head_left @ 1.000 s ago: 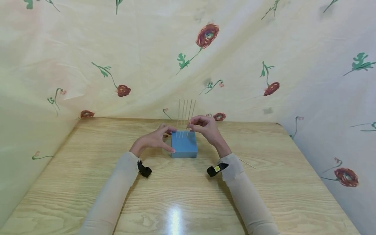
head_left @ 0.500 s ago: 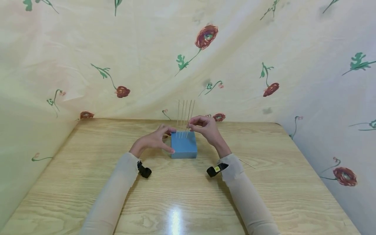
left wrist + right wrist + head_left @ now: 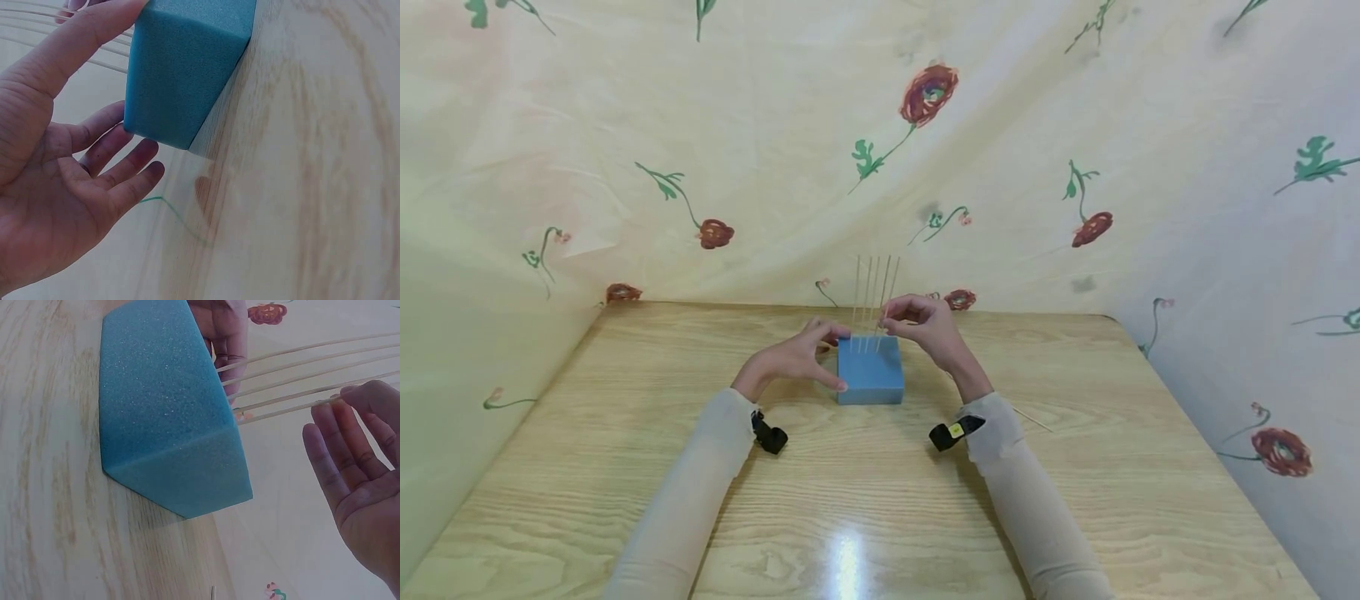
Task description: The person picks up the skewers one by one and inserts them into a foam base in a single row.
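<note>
A blue foam block (image 3: 871, 371) lies on the table, with a row of several thin wooden sticks (image 3: 855, 292) standing in its far part. My left hand (image 3: 793, 354) holds the block's left side, thumb at the near top edge and index finger at the far corner; its other fingers hang free in the left wrist view. At the far right corner, my right hand (image 3: 928, 329) pinches the rightmost stick (image 3: 281, 412) between thumb and fingertips, a little above the foam. That stick's lower end meets the block's top in the right wrist view; how deep it sits is hidden.
One loose wooden stick (image 3: 1033, 419) lies on the wooden table (image 3: 880, 483), right of my right wrist. A flowered cloth (image 3: 775, 150) hangs behind the table and along both sides. Black straps (image 3: 769, 435) are on both wrists.
</note>
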The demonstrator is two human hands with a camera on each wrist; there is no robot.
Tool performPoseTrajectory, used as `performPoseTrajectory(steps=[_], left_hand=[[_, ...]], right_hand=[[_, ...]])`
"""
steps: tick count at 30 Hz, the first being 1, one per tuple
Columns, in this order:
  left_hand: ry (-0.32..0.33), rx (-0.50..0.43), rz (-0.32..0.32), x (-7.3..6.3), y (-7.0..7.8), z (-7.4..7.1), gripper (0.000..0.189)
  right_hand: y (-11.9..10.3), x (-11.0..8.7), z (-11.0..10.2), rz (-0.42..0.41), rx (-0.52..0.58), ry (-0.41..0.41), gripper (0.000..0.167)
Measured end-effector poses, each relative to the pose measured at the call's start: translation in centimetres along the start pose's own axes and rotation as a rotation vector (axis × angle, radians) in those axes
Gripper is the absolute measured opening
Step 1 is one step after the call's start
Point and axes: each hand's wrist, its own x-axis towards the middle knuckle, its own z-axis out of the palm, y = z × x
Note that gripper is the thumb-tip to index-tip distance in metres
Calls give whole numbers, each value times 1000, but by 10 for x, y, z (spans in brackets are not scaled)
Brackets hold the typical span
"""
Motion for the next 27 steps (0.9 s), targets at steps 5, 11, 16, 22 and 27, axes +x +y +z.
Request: performPoseTrajectory(steps=[5, 11, 16, 22, 27], left_hand=[[-5, -2, -4, -1, 1, 0, 86], [-2, -1, -17, -1, 0, 0, 87], [-6, -9, -13, -1, 0, 1, 86], [-5, -16, -11, -3, 2, 2, 84], [-6, -17, -8, -3, 2, 2, 84]], right_hand=[[-2, -2, -3, 25, -32, -38, 20], [-8, -2, -9, 47, -103, -93, 24], [-14, -3, -15, 79, -114, -141, 26], [-21, -3, -25, 124, -171, -203, 28], [-27, -2, -36, 148, -259, -276, 25]])
